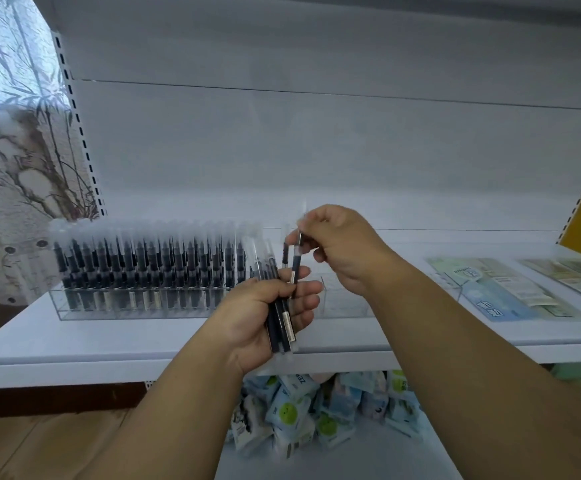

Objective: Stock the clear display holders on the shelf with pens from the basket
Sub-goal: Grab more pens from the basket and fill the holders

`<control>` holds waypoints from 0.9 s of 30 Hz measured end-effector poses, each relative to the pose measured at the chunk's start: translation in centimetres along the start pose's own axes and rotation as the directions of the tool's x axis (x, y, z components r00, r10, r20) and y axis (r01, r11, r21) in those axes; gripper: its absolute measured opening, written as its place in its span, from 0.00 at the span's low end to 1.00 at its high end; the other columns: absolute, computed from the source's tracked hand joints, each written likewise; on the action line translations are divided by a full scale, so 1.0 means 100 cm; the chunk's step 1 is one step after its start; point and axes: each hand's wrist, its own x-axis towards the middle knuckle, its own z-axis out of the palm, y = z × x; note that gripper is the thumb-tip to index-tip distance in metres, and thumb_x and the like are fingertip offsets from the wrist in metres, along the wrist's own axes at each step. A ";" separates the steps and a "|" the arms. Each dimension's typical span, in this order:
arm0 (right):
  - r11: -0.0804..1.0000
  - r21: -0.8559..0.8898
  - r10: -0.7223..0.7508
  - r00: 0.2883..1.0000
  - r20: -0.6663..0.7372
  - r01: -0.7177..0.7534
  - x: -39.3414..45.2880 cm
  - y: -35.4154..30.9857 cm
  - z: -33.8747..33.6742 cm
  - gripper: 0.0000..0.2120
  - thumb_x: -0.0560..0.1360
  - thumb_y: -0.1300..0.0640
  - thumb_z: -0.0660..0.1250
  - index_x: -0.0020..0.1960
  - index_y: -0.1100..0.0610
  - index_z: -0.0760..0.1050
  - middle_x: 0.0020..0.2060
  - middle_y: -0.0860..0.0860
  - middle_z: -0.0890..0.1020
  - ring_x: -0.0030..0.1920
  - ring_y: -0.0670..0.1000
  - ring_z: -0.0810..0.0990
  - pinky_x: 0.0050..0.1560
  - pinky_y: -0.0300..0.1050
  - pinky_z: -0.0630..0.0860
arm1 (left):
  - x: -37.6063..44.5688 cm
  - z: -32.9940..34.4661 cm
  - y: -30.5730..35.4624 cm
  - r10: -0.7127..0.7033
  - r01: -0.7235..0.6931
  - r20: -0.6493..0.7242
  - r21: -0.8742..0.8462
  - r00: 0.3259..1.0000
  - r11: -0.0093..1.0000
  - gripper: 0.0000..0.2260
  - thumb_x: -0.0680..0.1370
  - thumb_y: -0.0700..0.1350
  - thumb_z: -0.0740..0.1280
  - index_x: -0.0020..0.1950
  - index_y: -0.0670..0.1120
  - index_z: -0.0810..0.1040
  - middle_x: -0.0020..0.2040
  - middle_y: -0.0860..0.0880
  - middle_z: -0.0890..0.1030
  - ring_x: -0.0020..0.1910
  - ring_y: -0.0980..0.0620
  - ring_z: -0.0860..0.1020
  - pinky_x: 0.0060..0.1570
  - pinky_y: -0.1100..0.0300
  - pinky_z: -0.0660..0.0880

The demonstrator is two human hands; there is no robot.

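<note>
The left hand (268, 317) is curled round a small bundle of slim dark pens with clear plastic caps (280, 320), fingers wrapped across the barrels and the thumb side towards the shelf, so the bundle stands nearly upright in front of the shelf edge. The right hand (341, 251), just above and to the right, pinches a single dark pen with a clear cap (296, 261) near its upper end between thumb and fingertips; the rest of its fingers are folded in. That pen hangs almost vertical, its lower end just beside the fingers of the left hand.

Behind both hands a long clear acrylic display holder (192, 306) sits on the smooth white metal shelf (109, 341). Its left part is packed with upright rows of the same dark pens (143, 268), frosted caps uppermost; the compartments at its right end (344, 299) show only clear walls. Flat printed packets in pale blue and green (503, 292) lie on the shelf to the right. Below the shelf is a heap of small soft packs in blue, white and green (316, 410).
</note>
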 end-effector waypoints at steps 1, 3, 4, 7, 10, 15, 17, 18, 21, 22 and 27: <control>0.999 0.004 -0.032 0.997 -0.074 0.032 0.001 -0.001 0.001 0.04 0.80 0.59 0.63 0.47 0.57 0.74 0.39 0.51 0.86 0.36 0.47 0.79 0.39 0.42 0.71 | 0.000 0.000 0.002 -0.002 0.002 -0.003 -0.003 1.000 1.000 0.12 0.81 0.34 0.57 0.57 0.38 0.79 0.44 0.40 0.85 0.32 0.51 0.81 0.28 0.63 0.76; 0.995 0.023 -0.085 0.967 -0.239 0.093 0.005 -0.003 0.001 0.04 0.80 0.58 0.63 0.48 0.56 0.74 0.40 0.50 0.86 0.35 0.44 0.80 0.40 0.42 0.72 | 0.001 0.001 0.003 -0.007 0.007 -0.011 -0.025 1.000 1.000 0.11 0.81 0.34 0.57 0.57 0.38 0.78 0.42 0.40 0.84 0.28 0.53 0.76 0.23 0.66 0.67; 0.991 0.029 -0.114 0.941 -0.319 0.130 0.007 -0.003 0.000 0.03 0.80 0.57 0.63 0.49 0.56 0.74 0.40 0.49 0.86 0.34 0.42 0.80 0.40 0.41 0.73 | 0.003 0.000 0.003 -0.009 0.009 -0.020 -0.036 1.000 0.999 0.11 0.80 0.34 0.57 0.58 0.37 0.77 0.41 0.40 0.83 0.27 0.53 0.73 0.22 0.66 0.65; 0.971 -0.095 -0.238 0.860 -0.452 0.219 0.011 0.003 -0.008 0.01 0.81 0.56 0.62 0.50 0.52 0.71 0.42 0.47 0.84 0.40 0.43 0.83 0.43 0.38 0.76 | 0.005 -0.006 -0.002 -0.018 0.015 -0.050 -0.064 0.999 0.998 0.12 0.80 0.34 0.57 0.60 0.36 0.76 0.37 0.42 0.81 0.24 0.54 0.68 0.21 0.65 0.62; 0.920 -0.318 -0.345 0.860 -0.376 0.230 0.013 0.018 -0.013 0.02 0.80 0.56 0.63 0.49 0.51 0.70 0.42 0.46 0.82 0.43 0.45 0.81 0.44 0.35 0.76 | 0.006 -0.011 -0.006 -0.026 0.019 -0.075 -0.092 0.997 0.996 0.12 0.80 0.33 0.56 0.59 0.36 0.76 0.34 0.44 0.79 0.24 0.55 0.66 0.21 0.65 0.62; 0.845 -0.506 -0.340 0.903 -0.263 0.171 0.014 0.040 -0.006 0.02 0.80 0.55 0.63 0.51 0.53 0.71 0.41 0.45 0.79 0.41 0.44 0.79 0.40 0.34 0.73 | 0.006 -0.010 -0.006 -0.027 0.017 -0.093 -0.107 0.995 0.994 0.11 0.80 0.33 0.56 0.56 0.38 0.76 0.34 0.44 0.78 0.24 0.55 0.66 0.22 0.65 0.61; 0.826 -0.548 -0.280 0.939 -0.198 0.130 0.013 0.047 -0.004 0.03 0.80 0.55 0.63 0.51 0.54 0.71 0.40 0.46 0.79 0.42 0.46 0.79 0.40 0.36 0.74 | 0.005 -0.010 -0.005 -0.029 0.019 -0.095 -0.108 0.995 0.994 0.11 0.80 0.33 0.56 0.56 0.38 0.76 0.34 0.44 0.77 0.24 0.55 0.66 0.22 0.65 0.61; 0.818 -0.566 -0.242 0.956 -0.167 0.108 0.012 0.051 -0.004 0.04 0.80 0.54 0.64 0.51 0.55 0.72 0.40 0.48 0.79 0.42 0.48 0.79 0.40 0.39 0.74 | 0.005 -0.010 -0.005 -0.030 0.020 -0.093 -0.108 0.995 0.994 0.11 0.80 0.33 0.56 0.56 0.38 0.76 0.34 0.44 0.77 0.24 0.55 0.66 0.22 0.65 0.61; 0.802 -0.596 -0.162 0.978 -0.134 0.051 0.010 0.057 -0.004 0.05 0.80 0.54 0.64 0.51 0.55 0.73 0.39 0.48 0.79 0.42 0.50 0.79 0.41 0.41 0.74 | 0.004 -0.012 -0.005 -0.027 0.018 -0.088 -0.099 0.996 0.995 0.11 0.80 0.32 0.56 0.56 0.37 0.77 0.35 0.44 0.78 0.24 0.55 0.66 0.22 0.65 0.62; 0.788 -0.614 -0.175 0.972 -0.154 0.045 0.010 0.056 -0.005 0.05 0.79 0.53 0.64 0.52 0.55 0.73 0.39 0.46 0.78 0.42 0.49 0.78 0.40 0.40 0.73 | 0.004 -0.012 -0.005 -0.026 0.018 -0.086 -0.092 0.996 0.996 0.12 0.80 0.32 0.56 0.57 0.37 0.77 0.35 0.44 0.78 0.25 0.55 0.66 0.22 0.65 0.62; 0.821 -0.546 -0.368 0.888 -0.277 0.169 -0.005 0.028 -0.002 0.07 0.78 0.48 0.65 0.51 0.51 0.73 0.42 0.45 0.77 0.39 0.41 0.76 0.40 0.36 0.71 | 0.005 -0.008 -0.006 -0.033 0.032 -0.024 -0.031 0.999 0.999 0.13 0.78 0.31 0.57 0.57 0.36 0.77 0.37 0.43 0.79 0.26 0.54 0.67 0.23 0.64 0.63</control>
